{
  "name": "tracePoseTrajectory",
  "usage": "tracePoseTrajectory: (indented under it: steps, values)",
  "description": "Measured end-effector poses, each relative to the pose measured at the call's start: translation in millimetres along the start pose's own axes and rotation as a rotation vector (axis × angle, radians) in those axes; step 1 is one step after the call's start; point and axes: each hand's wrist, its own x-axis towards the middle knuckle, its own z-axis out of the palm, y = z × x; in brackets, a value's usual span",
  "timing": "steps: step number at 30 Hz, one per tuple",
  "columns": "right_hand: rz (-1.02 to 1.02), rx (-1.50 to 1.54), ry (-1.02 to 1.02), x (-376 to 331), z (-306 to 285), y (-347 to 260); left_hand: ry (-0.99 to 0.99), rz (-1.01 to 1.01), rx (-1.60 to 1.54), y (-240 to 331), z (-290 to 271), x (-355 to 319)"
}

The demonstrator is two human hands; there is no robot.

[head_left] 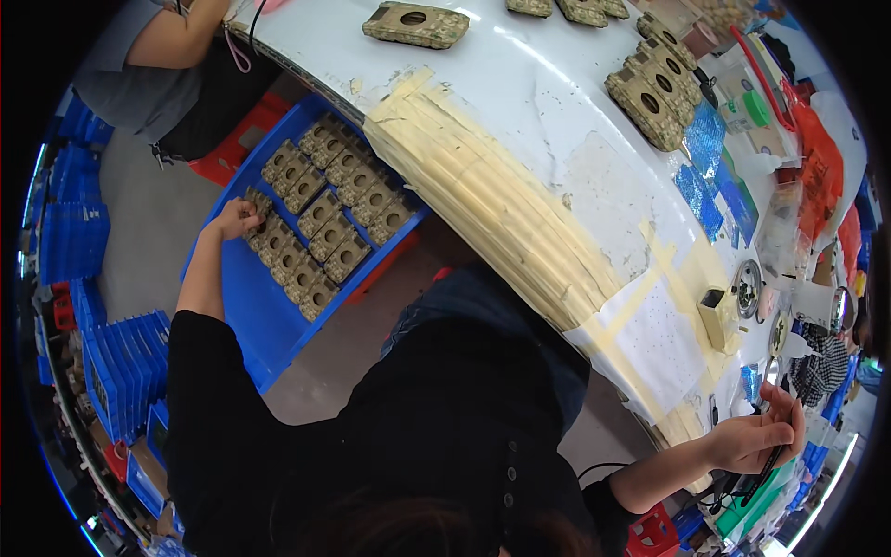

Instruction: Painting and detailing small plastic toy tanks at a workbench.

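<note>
Over the far left end of a blue tray (264, 357), my left hand (238, 219) is closed on a camouflage model tank hull (259, 200), fingers bent round its edge. Several similar camouflage hulls (320, 213) with round holes lie in rows in that tray, next to my hand. At the lower right, past the table's edge, my right hand (759, 438) is closed with its fingers curled. A slim black pen-like tool (763, 477) sticks out below that palm; its exact kind cannot be made out.
The white table (548, 121) has yellow masking tape (492, 204) along its near edge. More camouflage hulls (657, 93) stand on it, beside blue glittery sheets (701, 200). Another person's arm (176, 37) is at upper left. Stacked blue trays (125, 371) stand left.
</note>
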Motion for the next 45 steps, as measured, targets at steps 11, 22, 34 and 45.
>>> tracePoseTrajectory:
  steps: [11, 22, 34, 45]
  values:
    - [0.037, 0.045, 0.032, -7.4, -3.6, 3.8, -0.049, -0.103, -0.116, 20.7, -15.7, -32.0]
    - [-0.006, 0.045, -0.014, -6.7, -6.0, 6.3, 0.058, 0.053, 0.181, 42.8, 44.0, -169.8]
    - [-0.03, 0.018, -0.04, -1.7, 0.2, -0.9, -0.271, 0.163, 0.166, 90.1, 116.2, -193.5]
    - [-0.01, 0.041, 0.011, -8.5, -3.1, -11.4, 0.23, 0.466, -0.426, 307.2, -107.3, -97.8]
